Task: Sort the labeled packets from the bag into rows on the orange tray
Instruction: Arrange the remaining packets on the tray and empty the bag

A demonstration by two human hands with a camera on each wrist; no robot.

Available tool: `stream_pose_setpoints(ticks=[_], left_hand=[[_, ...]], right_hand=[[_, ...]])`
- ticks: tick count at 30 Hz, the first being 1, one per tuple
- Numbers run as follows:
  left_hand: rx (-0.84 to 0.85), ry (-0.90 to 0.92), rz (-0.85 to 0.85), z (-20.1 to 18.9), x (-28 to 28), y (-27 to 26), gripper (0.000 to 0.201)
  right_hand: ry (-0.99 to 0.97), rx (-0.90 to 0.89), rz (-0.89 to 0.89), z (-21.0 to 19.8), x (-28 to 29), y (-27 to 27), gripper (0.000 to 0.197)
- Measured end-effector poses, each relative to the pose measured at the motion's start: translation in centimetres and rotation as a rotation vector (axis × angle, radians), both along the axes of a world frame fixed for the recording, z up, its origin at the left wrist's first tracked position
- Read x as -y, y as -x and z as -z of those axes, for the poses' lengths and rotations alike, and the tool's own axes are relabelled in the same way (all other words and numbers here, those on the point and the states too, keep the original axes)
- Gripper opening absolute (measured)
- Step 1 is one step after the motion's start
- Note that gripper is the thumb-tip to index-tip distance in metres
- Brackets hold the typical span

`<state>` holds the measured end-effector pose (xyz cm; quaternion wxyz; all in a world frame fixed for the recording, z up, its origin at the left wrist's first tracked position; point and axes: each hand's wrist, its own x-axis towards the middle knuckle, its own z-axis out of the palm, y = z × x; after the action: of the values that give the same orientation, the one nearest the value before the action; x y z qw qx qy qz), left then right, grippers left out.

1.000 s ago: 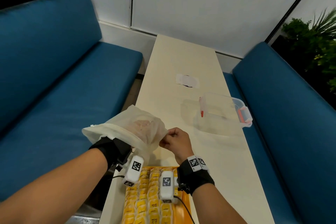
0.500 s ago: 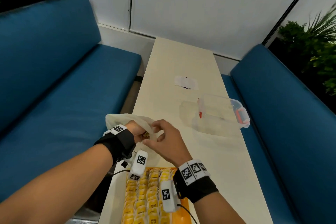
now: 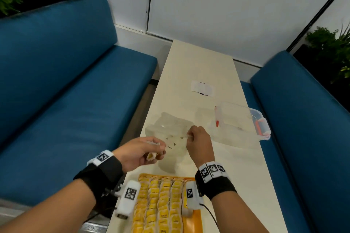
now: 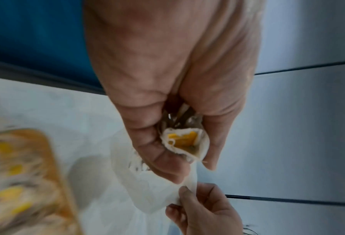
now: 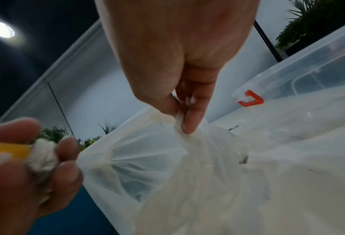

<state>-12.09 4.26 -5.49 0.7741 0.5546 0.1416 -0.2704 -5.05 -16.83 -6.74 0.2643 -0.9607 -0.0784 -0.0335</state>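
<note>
My left hand (image 3: pixel 139 152) is curled tight around a small bunch of packets (image 4: pixel 184 139), white paper with yellow labels showing between thumb and fingers, and it seems to have a fold of the bag caught in the same grip. My right hand (image 3: pixel 198 141) pinches the bag's (image 3: pixel 173 129) edge between thumb and forefinger, so the thin, translucent film is stretched between my two hands at the middle of the head view, above the pale table (image 3: pixel 246 176). The orange tray (image 3: pixel 195 221) sits at the bottom centre of that view, already carrying several rows of yellow-labelled packets, with a bare strip along its right side. The risk I see is in the left grip: the packets are crumpled together, and if I pull them free while the film is still trapped with them, one could slip out onto the table or drag the bag along. Squeezing this hard may also crease the labels. Any tag strings could snag too, though I cannot make them out. Setting a bunch down at once could knock the neat rows crooked. The clear lidded box (image 3: pixel 244 121) at right is well apart and should not interfere.
</note>
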Motion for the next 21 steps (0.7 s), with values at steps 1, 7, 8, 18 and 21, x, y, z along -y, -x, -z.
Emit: stream_pose_setpoints(ticks=[1,7,8,18,21], left_hand=[[-0.04,0.038,-0.027,0.7,0.0,0.9,0.024],[-0.239,0.23,-0.178,3.5,1.4,3.8,0.034],[-0.255,0.257,-0.189,3.7,1.6,4.0,0.034],[-0.316,0.446,-0.24,4.3,3.3,3.7,0.041],[-0.327,0.501,-0.229,4.4,3.7,3.8,0.04]], right_hand=[[0.029,-0.025,-0.01,0.8,0.3,0.2,0.016],[0.064,-0.218,-0.031,2.1,1.5,1.6,0.031],[0.079,-0.22,-0.053,1.7,1.6,2.1,0.04],[-0.248,-0.277,-0.411,-1.7,-0.7,8.8,0.037],[-0.196,-0.307,-0.352,-0.6,-1.1,9.0,0.039]])
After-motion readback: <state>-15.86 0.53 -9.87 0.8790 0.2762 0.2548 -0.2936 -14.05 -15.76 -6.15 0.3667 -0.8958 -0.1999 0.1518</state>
